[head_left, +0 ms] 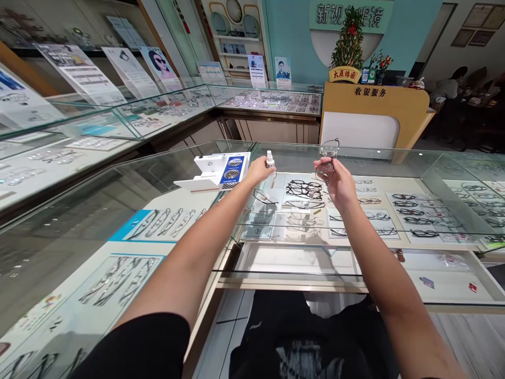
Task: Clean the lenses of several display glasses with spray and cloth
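Note:
My left hand (260, 170) is closed around a small white spray bottle (270, 159) above the glass counter, beside a white and blue box (232, 169). To the right, my right hand (340, 178) holds a pair of thin-framed glasses (325, 171) upright on end, one lens above the other. Several dark-framed glasses (303, 189) lie on the counter between my hands. Another pair of glasses (265, 197) rests just below my left hand.
Glass display cases (445, 173) full of eyeglasses run left, right and behind. Below the counter glass is an open drawer (445, 273) with small items. Farther back stand a reception desk (361, 131) with a plant (349, 39) and a seated person (447, 84).

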The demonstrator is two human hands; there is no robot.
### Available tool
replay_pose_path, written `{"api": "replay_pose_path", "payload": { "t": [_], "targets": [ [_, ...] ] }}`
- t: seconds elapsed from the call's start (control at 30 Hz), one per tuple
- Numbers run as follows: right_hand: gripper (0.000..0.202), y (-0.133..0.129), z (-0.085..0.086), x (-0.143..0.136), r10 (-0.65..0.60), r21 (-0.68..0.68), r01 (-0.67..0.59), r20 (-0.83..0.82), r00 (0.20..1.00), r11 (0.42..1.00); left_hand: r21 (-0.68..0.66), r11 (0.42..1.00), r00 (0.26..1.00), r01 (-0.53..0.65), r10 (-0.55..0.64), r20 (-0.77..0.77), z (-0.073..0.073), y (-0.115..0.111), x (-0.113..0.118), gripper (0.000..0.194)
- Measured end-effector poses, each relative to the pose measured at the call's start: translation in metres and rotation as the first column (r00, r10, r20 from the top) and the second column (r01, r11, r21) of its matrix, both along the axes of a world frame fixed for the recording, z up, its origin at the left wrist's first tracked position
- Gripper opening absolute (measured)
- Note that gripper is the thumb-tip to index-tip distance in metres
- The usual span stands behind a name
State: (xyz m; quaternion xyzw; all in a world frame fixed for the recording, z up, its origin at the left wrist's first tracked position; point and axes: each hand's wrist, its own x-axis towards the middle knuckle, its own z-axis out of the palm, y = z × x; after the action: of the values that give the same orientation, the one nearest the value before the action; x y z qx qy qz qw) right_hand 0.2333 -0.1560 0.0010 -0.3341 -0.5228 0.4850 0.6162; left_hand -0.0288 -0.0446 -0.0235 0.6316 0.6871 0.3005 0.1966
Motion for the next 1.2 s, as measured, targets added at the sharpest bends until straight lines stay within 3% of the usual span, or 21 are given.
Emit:
{"api": "replay_pose_path", "payload": {
  "t": [0.17, 0.33, 0.43, 0.5, 0.57, 0.67, 0.9, 1.03, 1.2],
  "targets": [
    [0.036, 0.002, 0.0, 0.0, 0.006, -0.01, -0.007, -0.073, 0.997, 1.0, 0.02, 1.0, 1.0, -0.002, 0.002, -0.017, 0.004, -0.007, -0.002, 0.025],
    [0.037, 0.001, 0.001, 0.001, 0.002, -0.009, -0.002, -0.044, 0.999, 1.0, 0.162, 0.985, 0.997, -0.054, 0.061, -0.038, 0.03, -0.034, -0.025, 0.036],
    [0.037, -0.001, 0.002, 0.001, 0.008, -0.005, -0.008, -0.043, 0.999, 1.0, 0.171, 0.985, 0.97, -0.034, 0.074, -0.232, 0.048, -0.057, -0.048, 0.018],
    [0.037, -0.002, 0.002, -0.001, 0.019, 0.0, -0.019, -0.046, 0.999, 1.0, 0.016, 0.999, 0.912, -0.043, 0.046, -0.407, 0.054, -0.07, -0.063, 0.01],
    [0.036, -0.002, 0.002, -0.002, 0.026, 0.002, -0.025, -0.045, 0.999, 1.0, -0.143, 0.987, 0.86, -0.077, -0.007, -0.51, 0.052, -0.08, -0.074, 0.009],
    [0.034, -0.003, 0.002, -0.004, 0.03, 0.005, -0.03, -0.054, 0.998, 1.0, -0.24, 0.966, 0.839, -0.097, -0.05, -0.542, 0.041, -0.088, -0.084, 0.018],
    [0.035, -0.005, 0.001, -0.003, 0.042, 0.01, -0.042, -0.045, 0.998, 0.999, -0.248, 0.962, 0.832, -0.114, -0.044, -0.553, 0.018, -0.095, -0.089, 0.033],
    [0.031, -0.007, 0.004, -0.003, 0.036, -0.014, -0.036, -0.043, 0.998, 0.999, -0.25, 0.962, 0.828, -0.114, -0.046, -0.558, 0.015, -0.097, -0.087, 0.04],
    [0.026, -0.032, 0.017, 0.003, 0.03, 0.03, -0.027, -0.097, 0.995, 0.999, -0.266, 0.958, 0.81, -0.109, -0.069, -0.582, 0.016, -0.1, -0.084, 0.029]
  ]
}}
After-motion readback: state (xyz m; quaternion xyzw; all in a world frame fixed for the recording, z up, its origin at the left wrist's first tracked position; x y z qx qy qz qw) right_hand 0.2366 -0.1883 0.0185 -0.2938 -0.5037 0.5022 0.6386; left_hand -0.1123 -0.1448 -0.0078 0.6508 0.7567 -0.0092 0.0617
